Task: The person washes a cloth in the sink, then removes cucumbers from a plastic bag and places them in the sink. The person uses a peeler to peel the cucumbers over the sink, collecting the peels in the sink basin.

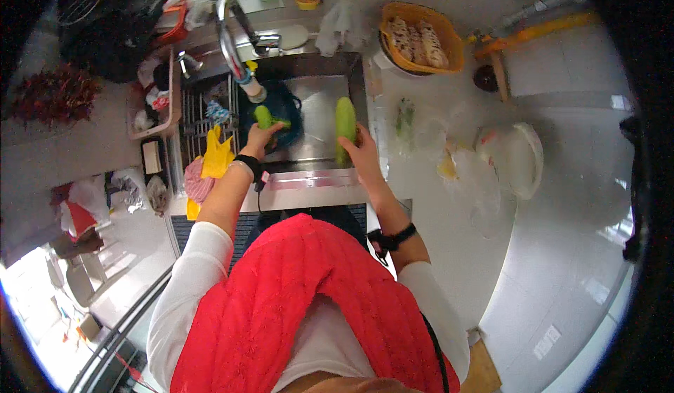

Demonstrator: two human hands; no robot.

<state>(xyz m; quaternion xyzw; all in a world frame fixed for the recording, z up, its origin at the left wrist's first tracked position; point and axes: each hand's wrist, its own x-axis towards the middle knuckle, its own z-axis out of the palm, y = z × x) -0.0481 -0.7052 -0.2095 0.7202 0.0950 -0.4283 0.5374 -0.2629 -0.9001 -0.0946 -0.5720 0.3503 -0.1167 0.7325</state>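
My left hand (258,139) grips a green vegetable (265,117), perhaps a cucumber, over a dark blue basin (293,106) in the left part of the steel sink (324,106). A second green piece shows at its fingertips; whether it is part of the same vegetable, I cannot tell. In my right hand (362,148) is a long, light green cucumber-like vegetable (345,121), held upright in the picture over the right side of the sink. The curved chrome faucet (226,40) reaches over the basin. No running water can be made out.
A wire rack (192,109) spans the sink's left end, with yellow rubber gloves (217,153) and a pink cloth (198,180) near it. At the back right stands an orange basket (455,40) holding several long speckled items. Plastic bags (471,174) lie on the right counter.
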